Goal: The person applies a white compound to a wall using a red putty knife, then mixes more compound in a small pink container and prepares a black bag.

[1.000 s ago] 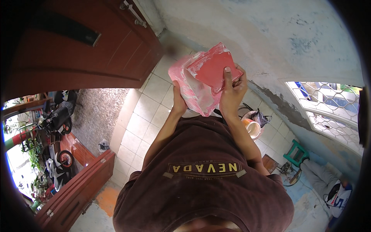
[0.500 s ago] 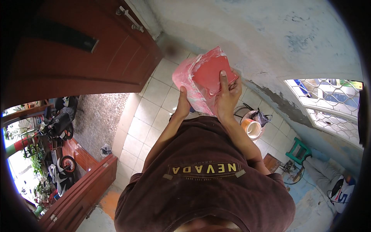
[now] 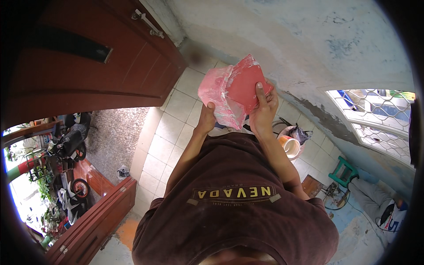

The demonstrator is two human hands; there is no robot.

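Note:
A pinkish-red plastic tub (image 3: 212,86), smeared with white putty-like material, is held up in front of my chest and tilted on its side. My left hand (image 3: 206,118) grips its near left side, with the thumb up along the wall and the other fingers hidden behind. A flat red plastic spreader (image 3: 243,86) lies across the tub's right-hand side, against its smeared edge. My right hand (image 3: 263,110) pinches the spreader, thumb on the face towards me and fingers curled round its right edge. The inside of the tub is hidden.
A wall (image 3: 282,39) with patchy plaster runs along the far right, with a grilled window (image 3: 380,112). An orange-and-white can (image 3: 289,147) and black plastic bag (image 3: 301,134) stand on the tiles. Beyond are a green stool (image 3: 342,171) and a person's grey-trousered legs (image 3: 369,196). Left stands a brown door (image 3: 97,84).
The tub has turned in my hands, so more of its outer wall shows and its inside has gone from sight. The spreader and my right hand have shifted slightly right.

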